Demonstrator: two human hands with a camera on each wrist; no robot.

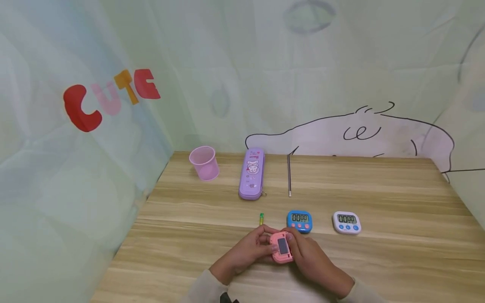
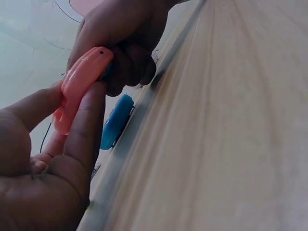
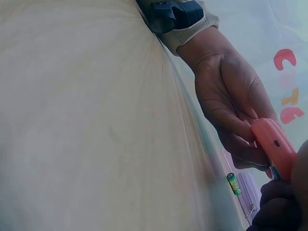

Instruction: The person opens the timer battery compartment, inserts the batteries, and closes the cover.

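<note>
A pink digital timer [image 1: 281, 247] is held just above the wooden table [image 1: 398, 252] near its front edge, screen side up. My left hand [image 1: 248, 251] grips its left side, with curled fingers [image 2: 79, 139] against the pink casing [image 2: 79, 84]. My right hand [image 1: 308, 256] holds its right side, fingers wrapped round the pink timer [image 3: 274, 147]. A small green battery [image 1: 261, 218] lies on the table just beyond my left hand; the right wrist view shows the same battery [image 3: 234, 183].
A blue timer [image 1: 299, 221] and a white timer [image 1: 346, 222] stand just beyond my hands. Farther back lie a purple pencil case [image 1: 251, 173], a pink cup [image 1: 204, 163] and a thin pen [image 1: 289, 175]. Fabric walls close in the table's left and back.
</note>
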